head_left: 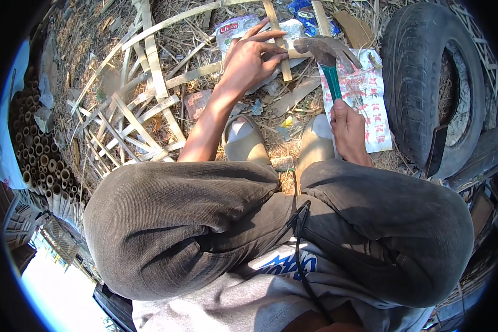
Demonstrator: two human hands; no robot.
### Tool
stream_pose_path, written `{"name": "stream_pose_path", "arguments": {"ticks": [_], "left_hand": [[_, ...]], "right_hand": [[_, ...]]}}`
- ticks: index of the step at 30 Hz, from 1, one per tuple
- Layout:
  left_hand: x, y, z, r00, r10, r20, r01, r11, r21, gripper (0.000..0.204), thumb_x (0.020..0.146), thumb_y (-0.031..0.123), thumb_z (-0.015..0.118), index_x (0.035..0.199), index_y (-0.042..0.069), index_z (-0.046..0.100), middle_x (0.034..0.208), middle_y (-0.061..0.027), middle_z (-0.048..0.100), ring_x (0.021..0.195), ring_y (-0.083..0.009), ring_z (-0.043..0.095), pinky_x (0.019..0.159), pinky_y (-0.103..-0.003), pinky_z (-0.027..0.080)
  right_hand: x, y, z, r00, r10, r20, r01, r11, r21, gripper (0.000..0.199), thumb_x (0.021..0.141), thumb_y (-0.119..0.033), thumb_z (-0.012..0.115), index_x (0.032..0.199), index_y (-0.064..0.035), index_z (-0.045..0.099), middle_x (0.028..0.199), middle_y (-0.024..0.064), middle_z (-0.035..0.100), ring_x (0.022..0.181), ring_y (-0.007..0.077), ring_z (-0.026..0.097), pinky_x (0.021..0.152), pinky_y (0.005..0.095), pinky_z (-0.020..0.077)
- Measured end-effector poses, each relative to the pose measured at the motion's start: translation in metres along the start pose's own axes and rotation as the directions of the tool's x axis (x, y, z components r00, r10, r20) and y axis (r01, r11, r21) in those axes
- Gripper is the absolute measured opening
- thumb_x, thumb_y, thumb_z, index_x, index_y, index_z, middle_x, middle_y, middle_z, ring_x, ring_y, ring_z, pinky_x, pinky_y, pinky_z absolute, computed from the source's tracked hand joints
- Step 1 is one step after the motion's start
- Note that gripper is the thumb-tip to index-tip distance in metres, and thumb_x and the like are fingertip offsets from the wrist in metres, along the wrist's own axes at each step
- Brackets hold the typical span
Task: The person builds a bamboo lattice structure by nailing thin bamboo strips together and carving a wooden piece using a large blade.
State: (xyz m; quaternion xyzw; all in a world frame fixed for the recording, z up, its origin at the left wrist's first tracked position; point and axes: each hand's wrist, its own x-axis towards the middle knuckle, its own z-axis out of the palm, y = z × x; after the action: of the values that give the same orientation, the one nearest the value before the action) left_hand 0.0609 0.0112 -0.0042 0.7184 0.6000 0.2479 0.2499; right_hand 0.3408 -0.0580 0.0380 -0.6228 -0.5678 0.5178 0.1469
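Note:
My right hand is wrapped round the green handle of a claw hammer. The rusty metal head of the hammer is raised just right of the crossed bamboo strips. My left hand reaches to the place where an upright bamboo strip crosses a bamboo piece lying sideways. Its thumb and a finger come together at this crossing, while the other fingers stretch out above. Whatever is pinched there is too small to make out. A woven bamboo lattice spreads out on the left of my left hand.
An old tyre stands at the right, beside a printed white plastic sheet. Bundled bamboo poles lie far left. Straw, wrappers and a flat wood scrap litter the ground before my sandals.

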Motion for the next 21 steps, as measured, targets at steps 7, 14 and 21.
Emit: {"name": "stream_pose_path", "arguments": {"ticks": [7, 14, 21], "left_hand": [[0.002, -0.003, 0.001, 1.0, 0.017, 0.02, -0.016, 1.0, -0.019, 0.016, 0.083, 0.025, 0.081, 0.098, 0.019, 0.083, 0.134, 0.0055, 0.068, 0.147, -0.0257, 0.042, 0.114, -0.043, 0.045], [0.001, -0.002, -0.003, 0.995, -0.051, 0.088, 0.054, 0.998, -0.033, 0.022, 0.084, 0.034, 0.08, 0.101, 0.02, 0.082, 0.136, 0.0052, 0.066, 0.148, -0.0273, 0.039, 0.113, -0.046, 0.045], [0.001, 0.0, -0.002, 0.999, -0.036, 0.038, 0.033, 0.996, 0.078, 0.046, 0.079, 0.047, 0.08, 0.119, 0.025, 0.076, 0.135, -0.0014, 0.067, 0.135, -0.0325, 0.054, 0.101, -0.049, 0.053]], "right_hand": [[0.005, -0.008, 0.0, 0.995, -0.093, 0.036, 0.098, 0.977, -0.191, 0.052, 0.109, -0.042, 0.046, 0.09, 0.0026, 0.063, 0.056, 0.0156, 0.053, 0.05, 0.0288, 0.057, 0.053, 0.0429, 0.0415], [0.004, -0.007, -0.002, 0.971, -0.226, -0.073, 0.226, 0.974, -0.009, 0.059, 0.11, -0.047, 0.041, 0.075, -0.0024, 0.055, 0.056, 0.0021, 0.049, 0.053, 0.0121, 0.048, 0.05, 0.0323, 0.037], [0.004, 0.002, -0.001, 0.983, -0.183, -0.002, 0.181, 0.974, -0.138, 0.053, 0.109, -0.043, 0.046, 0.087, 0.0025, 0.062, 0.055, 0.0163, 0.051, 0.048, 0.0335, 0.054, 0.05, 0.0435, 0.0403]]}}
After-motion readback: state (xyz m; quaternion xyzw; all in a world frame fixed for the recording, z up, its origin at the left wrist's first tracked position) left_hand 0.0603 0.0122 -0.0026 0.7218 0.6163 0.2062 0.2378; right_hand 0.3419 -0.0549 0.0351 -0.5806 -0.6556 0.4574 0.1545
